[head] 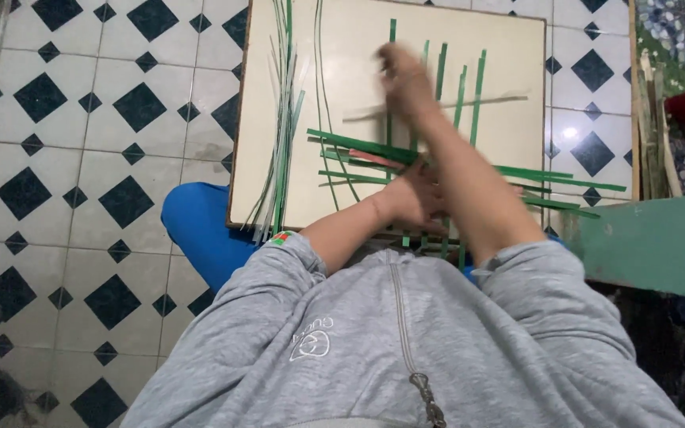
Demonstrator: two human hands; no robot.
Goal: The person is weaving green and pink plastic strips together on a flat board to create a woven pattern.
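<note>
Two hands over a cream board [509, 47] resting on the lap. Left hand [415, 198] flat, fingers spread narrow, pressing down on the crossing of the green strips [358, 147] near the board's front edge. Right hand [404, 75] raised and blurred above the upright strips [477, 87], apparently pinching one; cannot tell grip for certain. Weave lies mid-board: several strips running across, several running away, ends hanging past the right edge toward a green bench [652, 246]. Loose bundle [283, 135] of spare strips on the left side of the board, ends drooping over the front edge.

Risks, as judged:
- Loss of pressure at the crossing: strips slide, spacing opens, weave goes slack.
- Hard pull on the lifted strip: drags neighbours out of line, or kinks or splits it.
- Long overhanging ends on the right: could catch on the bench and twist the mat.
- Tilt of the board on the lap: spare bundle slips to the tiled floor [81, 158].
</note>
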